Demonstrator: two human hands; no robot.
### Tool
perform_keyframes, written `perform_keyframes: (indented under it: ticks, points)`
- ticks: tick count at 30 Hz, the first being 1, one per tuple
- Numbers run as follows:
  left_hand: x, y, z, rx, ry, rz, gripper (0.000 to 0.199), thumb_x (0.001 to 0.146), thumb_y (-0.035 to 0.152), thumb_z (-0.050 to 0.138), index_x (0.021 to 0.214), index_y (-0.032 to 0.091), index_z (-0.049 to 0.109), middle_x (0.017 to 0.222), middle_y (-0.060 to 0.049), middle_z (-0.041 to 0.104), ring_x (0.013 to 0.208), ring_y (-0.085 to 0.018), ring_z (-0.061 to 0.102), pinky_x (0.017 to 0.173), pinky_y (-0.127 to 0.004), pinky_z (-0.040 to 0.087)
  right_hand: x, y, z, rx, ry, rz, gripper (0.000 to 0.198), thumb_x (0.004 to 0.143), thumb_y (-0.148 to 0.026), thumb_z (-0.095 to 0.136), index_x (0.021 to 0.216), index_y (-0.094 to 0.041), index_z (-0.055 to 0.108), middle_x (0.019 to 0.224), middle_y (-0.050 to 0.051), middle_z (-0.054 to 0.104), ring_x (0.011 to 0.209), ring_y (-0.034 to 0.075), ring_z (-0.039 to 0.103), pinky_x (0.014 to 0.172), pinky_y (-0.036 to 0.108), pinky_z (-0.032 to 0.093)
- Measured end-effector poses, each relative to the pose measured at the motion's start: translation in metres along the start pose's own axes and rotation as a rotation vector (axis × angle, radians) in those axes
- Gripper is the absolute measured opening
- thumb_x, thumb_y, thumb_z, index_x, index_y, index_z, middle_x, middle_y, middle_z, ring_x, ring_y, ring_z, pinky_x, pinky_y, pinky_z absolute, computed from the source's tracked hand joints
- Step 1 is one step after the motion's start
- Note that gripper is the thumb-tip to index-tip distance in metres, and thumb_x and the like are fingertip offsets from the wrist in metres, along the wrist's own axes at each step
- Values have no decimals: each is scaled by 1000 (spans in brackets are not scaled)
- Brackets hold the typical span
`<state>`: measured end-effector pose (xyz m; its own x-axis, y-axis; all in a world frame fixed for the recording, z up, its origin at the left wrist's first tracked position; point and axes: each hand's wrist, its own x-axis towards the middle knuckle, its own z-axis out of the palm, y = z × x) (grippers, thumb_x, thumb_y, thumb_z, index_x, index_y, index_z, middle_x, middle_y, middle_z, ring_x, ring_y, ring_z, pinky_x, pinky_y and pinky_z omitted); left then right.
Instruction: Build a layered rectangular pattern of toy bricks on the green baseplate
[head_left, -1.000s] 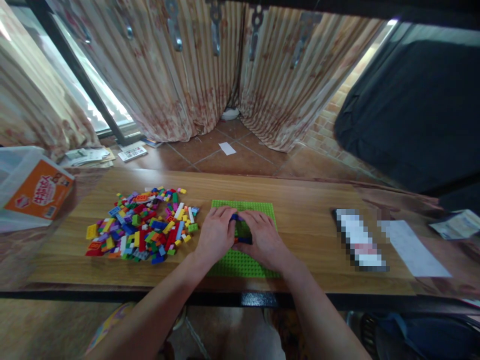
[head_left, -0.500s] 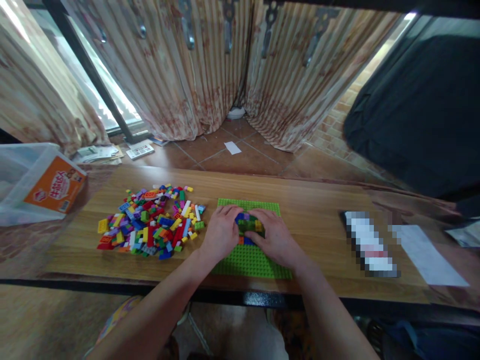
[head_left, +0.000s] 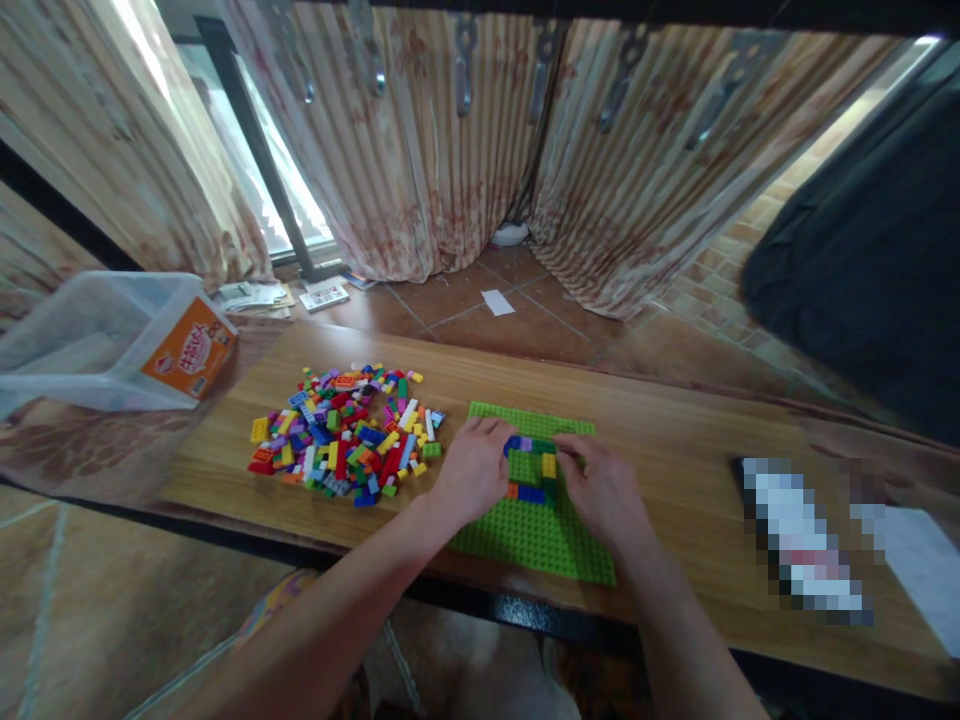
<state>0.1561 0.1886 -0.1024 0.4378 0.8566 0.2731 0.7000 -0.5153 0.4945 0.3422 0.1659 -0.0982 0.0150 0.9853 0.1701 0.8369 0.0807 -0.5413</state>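
Note:
A green studded baseplate (head_left: 517, 545) lies on the wooden table. Toy bricks on it form a low rectangular frame: blue, purple and dark green along the far side, a yellow brick (head_left: 549, 466) on the right, orange and a blue brick (head_left: 532, 495) on the near side. My left hand (head_left: 472, 468) curls its fingers over the frame's left side, hiding the bricks there. Thumb and fingers of my right hand (head_left: 604, 488) come together at the far right corner, beside the dark green brick (head_left: 541, 446). Whether a small piece sits between those fingertips cannot be made out.
Left of the plate spreads a pile of loose mixed bricks (head_left: 352, 435). Beyond it stands a clear plastic box (head_left: 97, 345) with an orange label. A blurred-out phone-like object (head_left: 802, 540) and a white paper (head_left: 922, 570) lie to the right. Curtains hang behind the table.
The view has swung left, shifting everything rightward. My hands have moved apart; the right one has drawn back to the frame's right corner, uncovering the yellow brick and the frame's middle.

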Motion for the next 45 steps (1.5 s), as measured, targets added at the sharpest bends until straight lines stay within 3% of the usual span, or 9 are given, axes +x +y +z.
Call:
perform_keyframes:
  ticks: [5, 10, 15, 24, 32, 45]
  points:
    - [1, -2, -2, -46, -10, 2, 38, 80, 2, 44, 111, 12, 63, 108, -10, 68, 105, -24, 59, 100, -41, 47, 1, 1, 0, -11, -12, 27, 27, 86, -21, 49, 100, -19, 72, 103, 10, 74, 93, 24, 69, 88, 42, 52]
    - [4, -4, -8, -193, -50, -146, 40, 77, 2, 48, 112, 14, 64, 110, -9, 68, 105, -22, 61, 100, -38, 49, 2, 4, -2, 83, -49, 115, 26, 83, -23, 52, 101, -20, 72, 99, 7, 76, 89, 21, 70, 85, 37, 52]
    - [6, -7, -12, -267, -58, -269, 43, 75, 4, 55, 117, 14, 62, 112, -9, 68, 90, -19, 66, 90, -34, 55, 2, 6, -1, 139, -50, 185, 26, 81, -26, 56, 100, -21, 72, 92, 7, 77, 85, 21, 71, 82, 36, 52]
    - [6, -5, -12, -251, -68, -268, 41, 76, 4, 55, 115, 13, 64, 111, -9, 70, 89, -19, 67, 87, -33, 56, 7, 8, 4, 217, -49, 238, 26, 77, -26, 58, 97, -19, 73, 87, 7, 76, 81, 20, 70, 79, 34, 52]
    - [6, -3, -11, -224, -59, -264, 37, 77, 7, 55, 112, 14, 66, 106, -8, 71, 88, -19, 67, 87, -34, 55, 16, 17, 6, 323, -80, 324, 28, 68, -29, 66, 92, -17, 74, 69, 3, 71, 61, 16, 62, 61, 29, 46]
    - [6, -3, -11, -191, -66, -220, 33, 77, 6, 51, 104, 14, 69, 99, -8, 69, 85, -19, 65, 86, -33, 54, 18, 21, 2, 397, -129, 292, 32, 65, -37, 65, 88, -16, 73, 64, 0, 67, 59, 16, 57, 60, 30, 42]
